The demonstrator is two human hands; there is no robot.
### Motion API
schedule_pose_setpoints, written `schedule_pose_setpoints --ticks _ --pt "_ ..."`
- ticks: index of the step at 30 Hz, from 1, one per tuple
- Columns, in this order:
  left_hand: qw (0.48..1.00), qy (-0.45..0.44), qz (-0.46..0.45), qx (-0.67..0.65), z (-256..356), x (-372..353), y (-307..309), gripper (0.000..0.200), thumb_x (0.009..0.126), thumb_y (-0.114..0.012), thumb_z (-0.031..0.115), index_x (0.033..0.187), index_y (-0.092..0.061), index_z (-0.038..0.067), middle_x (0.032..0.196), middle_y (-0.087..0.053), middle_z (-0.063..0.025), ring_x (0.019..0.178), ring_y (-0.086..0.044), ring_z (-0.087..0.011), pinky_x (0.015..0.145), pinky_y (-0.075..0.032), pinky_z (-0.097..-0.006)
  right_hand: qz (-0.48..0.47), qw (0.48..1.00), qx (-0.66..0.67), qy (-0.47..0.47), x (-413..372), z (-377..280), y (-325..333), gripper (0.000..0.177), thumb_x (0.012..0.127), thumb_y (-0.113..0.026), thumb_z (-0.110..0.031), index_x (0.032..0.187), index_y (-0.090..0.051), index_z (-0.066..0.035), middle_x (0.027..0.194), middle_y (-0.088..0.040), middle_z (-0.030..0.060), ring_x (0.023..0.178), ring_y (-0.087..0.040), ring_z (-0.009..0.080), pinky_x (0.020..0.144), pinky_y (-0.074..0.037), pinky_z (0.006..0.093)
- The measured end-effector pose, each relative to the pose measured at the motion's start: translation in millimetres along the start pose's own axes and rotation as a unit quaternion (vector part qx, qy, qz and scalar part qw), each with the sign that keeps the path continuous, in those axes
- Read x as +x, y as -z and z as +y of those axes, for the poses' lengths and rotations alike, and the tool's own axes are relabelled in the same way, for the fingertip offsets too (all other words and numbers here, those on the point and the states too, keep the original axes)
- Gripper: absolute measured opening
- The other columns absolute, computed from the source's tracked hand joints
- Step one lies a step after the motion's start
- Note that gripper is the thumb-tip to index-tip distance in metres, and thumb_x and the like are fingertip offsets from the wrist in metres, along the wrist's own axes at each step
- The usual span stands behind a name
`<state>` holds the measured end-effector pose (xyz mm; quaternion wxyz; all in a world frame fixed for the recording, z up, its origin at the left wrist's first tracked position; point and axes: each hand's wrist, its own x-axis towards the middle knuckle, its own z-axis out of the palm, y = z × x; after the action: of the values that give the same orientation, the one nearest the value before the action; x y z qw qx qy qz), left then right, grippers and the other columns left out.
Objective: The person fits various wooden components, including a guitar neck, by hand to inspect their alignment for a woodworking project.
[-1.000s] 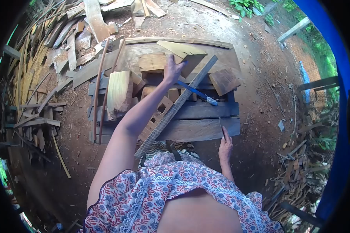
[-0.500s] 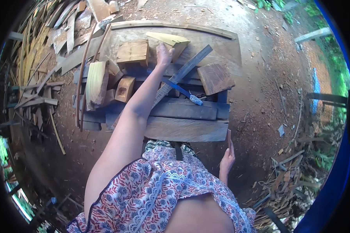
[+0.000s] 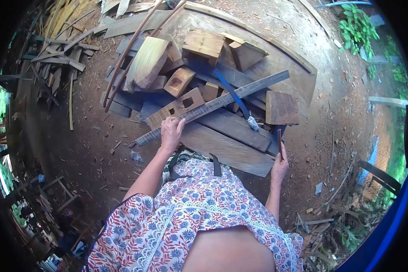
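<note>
Left hand (image 3: 171,133) has quit the wedge (image 3: 248,57), gripping the ridged bar (image 3: 213,105) — right hand (image 3: 279,168) grips a slim strip (image 3: 279,142).

Cloth top (image 3: 199,192): red & blue floral on wht. Long grey wood strip (image 3: 264,85): dk cross-lines. Flat blue bar (image 3: 233,94).
</note>
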<state>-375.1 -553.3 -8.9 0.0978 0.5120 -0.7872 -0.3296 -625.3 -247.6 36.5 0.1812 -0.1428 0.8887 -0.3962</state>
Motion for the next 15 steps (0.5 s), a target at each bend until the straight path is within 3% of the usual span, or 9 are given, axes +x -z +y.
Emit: schedule_pose_setpoints --ticks 1,2,5,8,10,11,13,14,15 --pt "0.998 -0.053 0.033 0.017 -5 -4 1 0.030 0.087 -0.063 0.028 0.076 -0.064 0.000 0.093 -0.060 -0.0172 0.092 -0.054 -0.0342 0.085 -0.042 -0.0433 -0.005 1.000 0.006 0.018 -4 -2 -10 0.039 0.095 -0.042 -0.003 0.132 -0.053 -0.011 0.129 -0.057 0.0094 0.119 -0.054 0.0226 0.099 -0.041 0.0334" --pt "0.999 -0.047 -0.009 0.013 -10 -6 4 0.024 0.083 -0.067 0.024 0.091 -0.064 0.001 0.109 -0.056 -0.0163 0.106 -0.050 -0.0352 0.089 -0.041 -0.0422 -0.007 0.999 0.013 0.036 -9 -7 -21 0.039 0.095 -0.043 -0.002 0.131 -0.053 -0.011 0.129 -0.057 0.0095 0.119 -0.054 0.0230 0.098 -0.041 0.0336" --pt "0.991 -0.126 0.018 0.034 -18 1 8 0.030 0.081 -0.069 0.023 0.101 -0.060 0.002 0.111 -0.055 -0.0162 0.106 -0.050 -0.0348 0.091 -0.041 -0.0417 -0.033 0.997 -0.028 0.065 -33 -28 -45 0.041 0.094 -0.042 0.000 0.131 -0.053 -0.013 0.128 -0.058 0.0095 0.116 -0.055 0.0251 0.097 -0.041 0.0347" --pt "0.975 -0.209 -0.060 -0.056 0 14 -8 0.041 0.080 -0.069 0.019 0.113 -0.053 0.000 0.113 -0.054 -0.0183 0.108 -0.053 -0.0361 0.093 -0.044 -0.0407 -0.036 0.998 -0.048 0.029 -67 -39 -69 0.044 0.092 -0.044 0.000 0.131 -0.053 -0.016 0.126 -0.059 0.0094 0.109 -0.056 0.0284 0.094 -0.041 0.0374" --pt "0.938 -0.320 -0.098 -0.091 28 19 -36 0.039 0.082 -0.066 0.019 0.113 -0.052 0.000 0.115 -0.053 -0.0198 0.104 -0.054 -0.0369 0.090 -0.046 -0.0418 -0.025 0.998 -0.055 0.036 -83 -43 -81 0.044 0.091 -0.045 -0.002 0.132 -0.053 -0.017 0.123 -0.061 0.0101 0.102 -0.056 0.0312 0.092 -0.042 0.0381" --pt "0.930 -0.280 -0.184 -0.151 42 18 -59 0.040 0.084 -0.064 0.023 0.114 -0.051 0.000 0.115 -0.052 -0.0208 0.106 -0.054 -0.0368 0.089 -0.046 -0.0431 -0.015 0.997 -0.061 0.037 -92 -45 -85 0.044 0.091 -0.045 -0.002 0.132 -0.053 -0.017 0.123 -0.061 0.0101 0.102 -0.056 0.0312 0.092 -0.042 0.0381" --pt "0.925 -0.135 -0.276 -0.224 73 23 -123 0.041 0.083 -0.065 0.028 0.108 -0.057 -0.003 0.099 -0.062 -0.0229 0.097 -0.060 -0.0378 0.086 -0.047 -0.0444 0.022 0.997 -0.067 0.015 -109 -50 -88 0.044 0.091 -0.045 -0.002 0.132 -0.053 -0.018 0.121 -0.061 0.0108 0.097 -0.057 0.0319 0.091 -0.042 0.0380" --pt "0.918 0.001 -0.274 -0.287 88 24 -156 0.038 0.084 -0.066 0.030 0.102 -0.060 -0.002 0.091 -0.065 -0.0195 0.091 -0.064 -0.0344 0.080 -0.050 -0.0440 0.037 0.997 -0.068 -0.008 -118 -58 -86 0.042 0.091 -0.046 -0.003 0.131 -0.054 -0.015 0.121 -0.061 0.0129 0.098 -0.058 0.0313 0.090 -0.043 0.0381" --pt "0.915 -0.005 -0.275 -0.294 103 33 -173 0.038 0.084 -0.066 0.030 0.102 -0.060 -0.002 0.091 -0.065 -0.0195 0.091 -0.064 -0.0344 0.080 -0.050 -0.0440 0.044 0.996 -0.074 -0.004 -128 -62 -82 0.042 0.091 -0.046 -0.003 0.131 -0.054 -0.015 0.121 -0.061 0.0129 0.098 -0.058 0.0313 0.090 -0.043 0.0381"
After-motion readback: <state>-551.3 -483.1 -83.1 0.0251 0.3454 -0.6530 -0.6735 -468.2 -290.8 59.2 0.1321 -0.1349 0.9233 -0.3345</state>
